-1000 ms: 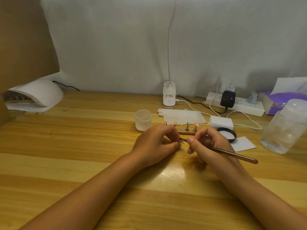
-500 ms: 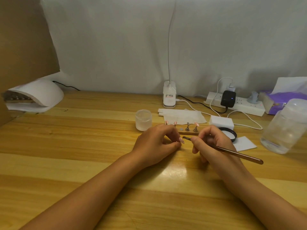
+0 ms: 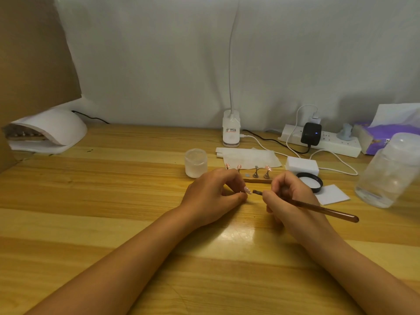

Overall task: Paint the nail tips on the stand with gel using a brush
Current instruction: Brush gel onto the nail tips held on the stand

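Note:
My left hand (image 3: 213,196) rests on the wooden table and pinches a small holder with a pale pink nail tip (image 3: 247,190) pointing right. My right hand (image 3: 288,196) grips a brown brush (image 3: 318,208), its bristle end just right of the nail tip, a small gap between them. Behind the hands lies the wooden stand (image 3: 259,180) with metal pegs; pink nail tips (image 3: 238,166) sit on some pegs, one peg is bare. An open black gel pot (image 3: 310,181) sits right of the stand.
A frosted jar (image 3: 196,163) stands left of the stand, tissue sheets (image 3: 250,156) behind it. A white curing lamp (image 3: 48,130) is far left, a desk lamp base (image 3: 231,130) at the back, a power strip (image 3: 327,142), a white box (image 3: 302,165) and a clear bottle (image 3: 388,171) right.
My right hand has drawn the brush slightly right, off the nail tip. My left hand has stayed in place.

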The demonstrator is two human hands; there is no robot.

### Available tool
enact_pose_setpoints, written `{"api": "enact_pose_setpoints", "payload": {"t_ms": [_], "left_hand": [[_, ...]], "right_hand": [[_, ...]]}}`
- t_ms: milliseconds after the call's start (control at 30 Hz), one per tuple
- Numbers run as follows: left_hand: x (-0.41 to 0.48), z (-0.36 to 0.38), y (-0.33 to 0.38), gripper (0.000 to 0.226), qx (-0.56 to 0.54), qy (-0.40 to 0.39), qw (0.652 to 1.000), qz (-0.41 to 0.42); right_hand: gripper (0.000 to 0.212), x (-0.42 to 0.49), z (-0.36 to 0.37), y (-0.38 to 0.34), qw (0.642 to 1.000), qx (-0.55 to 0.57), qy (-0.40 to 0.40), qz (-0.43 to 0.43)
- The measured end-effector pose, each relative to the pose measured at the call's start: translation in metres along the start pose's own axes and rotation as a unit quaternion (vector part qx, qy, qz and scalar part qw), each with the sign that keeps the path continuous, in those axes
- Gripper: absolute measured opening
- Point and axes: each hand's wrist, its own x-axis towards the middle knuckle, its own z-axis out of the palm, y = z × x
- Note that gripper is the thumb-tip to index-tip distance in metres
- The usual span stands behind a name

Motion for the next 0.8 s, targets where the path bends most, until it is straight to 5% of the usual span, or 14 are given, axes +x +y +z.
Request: {"api": "enact_pose_setpoints", "payload": {"t_ms": [133, 500, 800], "left_hand": [[0.0, 0.0006, -0.0012, 0.014, 0.003, 0.007, 1.0, 0.001], [0.0002, 0.0004, -0.001, 0.01, 0.002, 0.006, 1.0, 0.0], [0.0007, 0.0011, -0.0017, 0.014, -0.001, 0.007, 1.0, 0.006]], "right_hand": [[0.011, 0.0006, -0.0005, -0.0017, 0.998, 0.057, -0.03, 0.008], [0.011, 0.0016, 0.0019, 0.0003, 0.999, -0.022, -0.027, 0.016], [0.012, -0.0002, -0.0003, -0.0065, 0.997, 0.062, -0.031, 0.017]]}}
